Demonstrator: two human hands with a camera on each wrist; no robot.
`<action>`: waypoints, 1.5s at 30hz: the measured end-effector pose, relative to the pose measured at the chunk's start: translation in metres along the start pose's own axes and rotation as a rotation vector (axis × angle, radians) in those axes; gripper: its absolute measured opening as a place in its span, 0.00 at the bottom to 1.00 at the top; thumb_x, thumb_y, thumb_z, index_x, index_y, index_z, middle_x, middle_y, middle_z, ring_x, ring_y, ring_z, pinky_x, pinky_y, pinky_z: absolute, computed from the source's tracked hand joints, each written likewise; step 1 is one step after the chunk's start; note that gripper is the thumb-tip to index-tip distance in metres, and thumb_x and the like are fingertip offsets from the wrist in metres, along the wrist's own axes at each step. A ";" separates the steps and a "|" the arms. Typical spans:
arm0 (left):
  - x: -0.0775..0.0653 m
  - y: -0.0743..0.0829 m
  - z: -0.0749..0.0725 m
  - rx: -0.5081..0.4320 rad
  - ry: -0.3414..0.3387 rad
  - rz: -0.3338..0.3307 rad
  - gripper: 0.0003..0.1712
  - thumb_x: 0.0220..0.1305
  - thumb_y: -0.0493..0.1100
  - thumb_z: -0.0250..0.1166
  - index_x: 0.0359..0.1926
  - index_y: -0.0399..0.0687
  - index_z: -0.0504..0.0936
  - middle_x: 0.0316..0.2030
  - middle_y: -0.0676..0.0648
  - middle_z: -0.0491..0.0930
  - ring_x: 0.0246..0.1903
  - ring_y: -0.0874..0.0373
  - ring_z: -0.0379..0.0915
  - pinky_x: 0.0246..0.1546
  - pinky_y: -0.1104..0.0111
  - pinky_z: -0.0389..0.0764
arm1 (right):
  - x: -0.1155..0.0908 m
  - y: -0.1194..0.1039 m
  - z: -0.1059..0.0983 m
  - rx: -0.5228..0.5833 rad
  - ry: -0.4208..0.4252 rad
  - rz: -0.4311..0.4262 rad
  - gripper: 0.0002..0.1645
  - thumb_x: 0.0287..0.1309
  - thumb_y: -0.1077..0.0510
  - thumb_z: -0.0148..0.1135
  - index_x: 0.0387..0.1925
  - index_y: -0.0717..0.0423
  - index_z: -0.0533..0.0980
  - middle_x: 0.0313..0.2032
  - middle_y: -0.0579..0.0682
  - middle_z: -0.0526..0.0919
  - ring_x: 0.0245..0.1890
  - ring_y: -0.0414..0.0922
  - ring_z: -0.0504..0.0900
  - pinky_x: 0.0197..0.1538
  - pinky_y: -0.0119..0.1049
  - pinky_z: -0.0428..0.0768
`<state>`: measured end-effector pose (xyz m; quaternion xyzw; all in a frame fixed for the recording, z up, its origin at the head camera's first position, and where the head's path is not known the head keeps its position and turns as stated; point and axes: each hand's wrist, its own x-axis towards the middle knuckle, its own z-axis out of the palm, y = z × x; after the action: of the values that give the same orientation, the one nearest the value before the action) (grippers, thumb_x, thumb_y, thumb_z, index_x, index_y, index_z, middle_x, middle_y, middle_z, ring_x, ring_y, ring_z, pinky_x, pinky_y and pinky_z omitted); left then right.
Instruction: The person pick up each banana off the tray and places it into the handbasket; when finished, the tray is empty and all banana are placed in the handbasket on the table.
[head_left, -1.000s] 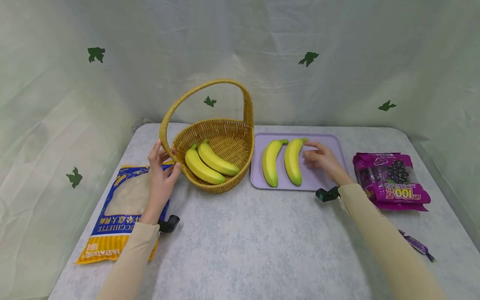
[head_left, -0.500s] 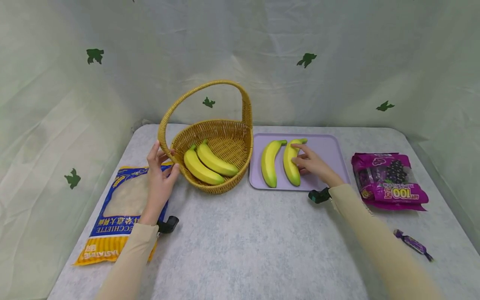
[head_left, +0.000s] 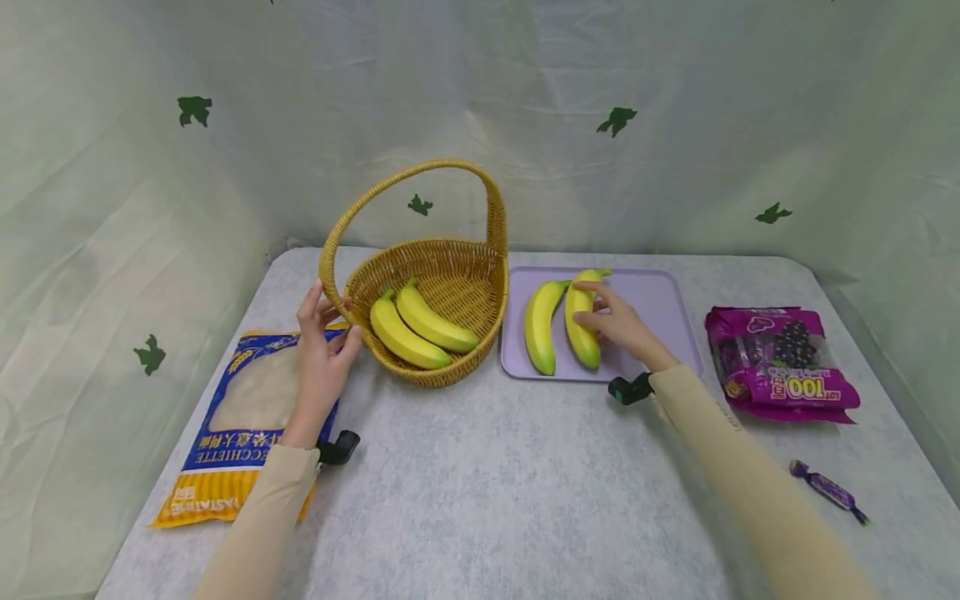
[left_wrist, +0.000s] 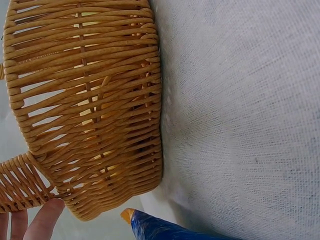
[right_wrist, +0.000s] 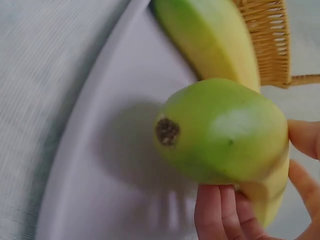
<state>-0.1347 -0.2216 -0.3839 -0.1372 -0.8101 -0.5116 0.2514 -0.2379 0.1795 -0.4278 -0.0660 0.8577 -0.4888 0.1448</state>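
Note:
In the head view my left hand [head_left: 323, 367] grips the wicker basket [head_left: 465, 367] at the foot of its handle, on the left side. The thumb and fingertips [left_wrist: 45, 220] show at that spot in the left wrist view. Two bananas [head_left: 420, 333] lie side by side in the basket. My right hand [head_left: 626, 329] holds a yellow-green banana [head_left: 580, 325], fingers beneath and thumb side across it. In the right wrist view this banana [right_wrist: 220, 130] hangs over the lilac tray [right_wrist: 115, 100], its shadow below. A second banana [head_left: 542, 329] rests on the tray to its left.
A blue and yellow pasta bag [head_left: 255, 400] lies under the left forearm, beside the basket. To the right of the tray sits a purple candy bag [head_left: 780, 362] with a berry picture. A wrapped candy [head_left: 828, 489] lies near the right sleeve.
My right hand has moved left from beside the banana, taken hold of it and raised it slightly off the tray. My left hand stays on the basket.

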 end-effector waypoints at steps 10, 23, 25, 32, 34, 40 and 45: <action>0.000 0.000 0.000 0.007 0.003 0.000 0.41 0.63 0.22 0.54 0.69 0.40 0.42 0.54 0.25 0.62 0.55 0.32 0.63 0.47 0.77 0.72 | -0.006 -0.029 0.003 0.081 -0.083 -0.075 0.35 0.63 0.51 0.60 0.70 0.44 0.61 0.56 0.62 0.63 0.49 0.55 0.69 0.47 0.45 0.77; -0.001 0.000 0.001 0.001 -0.004 -0.019 0.41 0.64 0.23 0.53 0.70 0.42 0.41 0.54 0.25 0.62 0.56 0.32 0.63 0.48 0.77 0.71 | -0.011 -0.073 0.028 0.094 -0.268 -0.227 0.32 0.63 0.48 0.59 0.68 0.35 0.64 0.55 0.57 0.64 0.44 0.54 0.74 0.46 0.46 0.77; -0.001 0.000 0.001 0.003 -0.004 -0.021 0.40 0.64 0.23 0.53 0.70 0.41 0.41 0.54 0.25 0.62 0.56 0.32 0.63 0.48 0.77 0.71 | -0.010 -0.079 0.034 0.089 -0.293 -0.260 0.32 0.64 0.49 0.59 0.68 0.35 0.64 0.56 0.56 0.65 0.43 0.53 0.75 0.46 0.46 0.77; 0.000 0.000 0.001 0.014 -0.004 -0.024 0.40 0.64 0.23 0.53 0.69 0.41 0.41 0.53 0.26 0.63 0.56 0.34 0.64 0.48 0.77 0.71 | -0.001 -0.097 0.053 0.016 -0.327 -0.350 0.31 0.64 0.51 0.59 0.68 0.36 0.64 0.51 0.52 0.70 0.37 0.47 0.75 0.41 0.39 0.74; 0.000 -0.001 0.001 0.020 -0.004 -0.026 0.40 0.64 0.23 0.53 0.69 0.41 0.41 0.53 0.28 0.63 0.56 0.37 0.65 0.48 0.76 0.72 | 0.002 -0.102 0.058 0.015 -0.332 -0.372 0.31 0.64 0.52 0.59 0.68 0.38 0.65 0.45 0.53 0.71 0.32 0.46 0.70 0.36 0.38 0.70; -0.001 0.000 0.001 0.020 -0.005 -0.027 0.40 0.64 0.24 0.53 0.69 0.41 0.41 0.54 0.28 0.63 0.56 0.41 0.66 0.48 0.77 0.71 | 0.012 -0.115 0.069 0.021 -0.342 -0.380 0.30 0.65 0.50 0.58 0.68 0.37 0.65 0.57 0.46 0.70 0.45 0.43 0.69 0.44 0.41 0.70; -0.001 0.001 0.001 0.015 -0.002 -0.026 0.40 0.64 0.23 0.53 0.70 0.42 0.42 0.54 0.28 0.63 0.56 0.44 0.66 0.48 0.78 0.71 | 0.024 -0.124 0.076 0.010 -0.330 -0.407 0.30 0.65 0.50 0.57 0.68 0.39 0.65 0.63 0.42 0.67 0.55 0.44 0.67 0.50 0.44 0.71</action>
<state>-0.1337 -0.2204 -0.3843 -0.1252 -0.8158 -0.5086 0.2450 -0.2403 0.0477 -0.3622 -0.3151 0.7891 -0.4949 0.1819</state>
